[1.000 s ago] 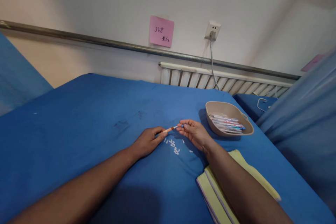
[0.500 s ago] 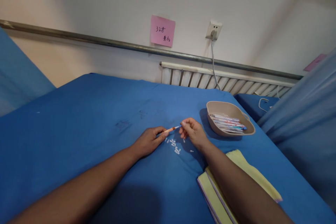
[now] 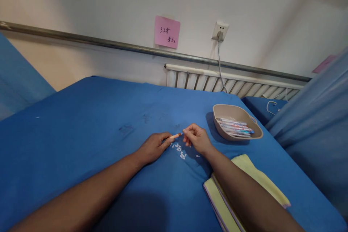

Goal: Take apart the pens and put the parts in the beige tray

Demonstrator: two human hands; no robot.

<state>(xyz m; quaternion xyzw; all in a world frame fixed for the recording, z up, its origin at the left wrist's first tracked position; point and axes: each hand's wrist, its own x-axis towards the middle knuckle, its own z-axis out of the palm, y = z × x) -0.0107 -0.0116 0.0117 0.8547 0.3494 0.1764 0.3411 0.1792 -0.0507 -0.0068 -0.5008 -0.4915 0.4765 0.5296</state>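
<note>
My left hand [image 3: 154, 146] is closed around an orange pen barrel [image 3: 175, 136], whose reddish-brown end points right. The fingertips of my right hand [image 3: 198, 138] are pinched together right at that end. Whatever lies between them is too small and covered to make out. Small white cone-shaped pen tips [image 3: 182, 155] lie scattered on the blue sheet below the two hands, several in a loose cluster and one [image 3: 198, 156] apart, nearer my right wrist.
To the right stands a beige basket [image 3: 237, 110] holding several wrapped pens [image 3: 235, 127]. A folded yellow towel [image 3: 254, 174] lies under my right forearm. Behind the blue-covered bed [image 3: 95, 116] are a radiator [image 3: 190, 79], a metal rail [image 3: 116, 44] and a plugged-in cord [image 3: 219, 65].
My right hand has shifted slightly left, closer to the pen barrel. The white tip that showed between the brown end and my right fingers is no longer visible.
</note>
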